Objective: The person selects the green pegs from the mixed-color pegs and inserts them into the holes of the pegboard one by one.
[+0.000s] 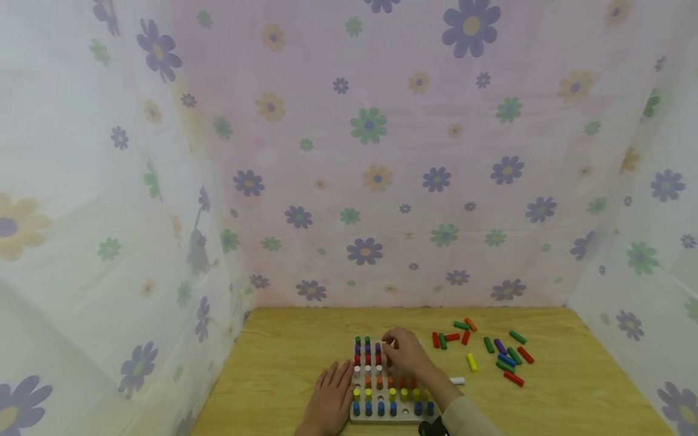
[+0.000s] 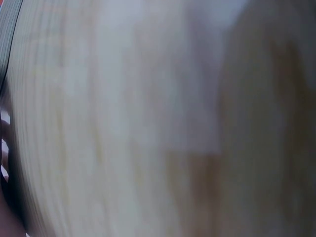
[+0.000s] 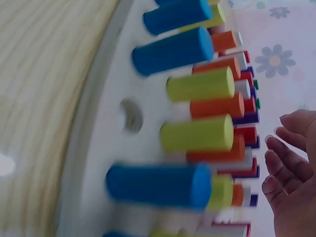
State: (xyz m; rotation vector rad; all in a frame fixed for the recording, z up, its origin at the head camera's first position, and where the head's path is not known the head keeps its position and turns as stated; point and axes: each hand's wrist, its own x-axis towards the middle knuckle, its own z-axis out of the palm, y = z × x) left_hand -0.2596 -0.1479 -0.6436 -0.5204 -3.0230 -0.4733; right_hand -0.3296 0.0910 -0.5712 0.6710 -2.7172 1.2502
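Note:
A pale pegboard (image 1: 392, 418) carries rows of coloured pegs: blue at the front, then yellow, orange, white, red, purple and green. My left hand (image 1: 331, 396) rests beside its left edge, fingers straight and pointing away from me. Over the back rows is my right hand (image 1: 406, 351), thumb and index fingertips close together beside the green pegs (image 1: 368, 340). I cannot tell whether a peg is between them. In the right wrist view that hand's bent fingers (image 3: 286, 160) show beyond the standing pegs; a bare hole (image 3: 131, 116) lies between blue pegs (image 3: 158, 185).
Loose red, green, blue, purple and orange pegs (image 1: 507, 360) lie scattered on the wooden table (image 1: 272, 363) to the right. A yellow peg (image 1: 471, 363) and a white peg (image 1: 457, 381) lie nearer the board. Flowered cloth (image 1: 371, 181) encloses the table's back and sides.

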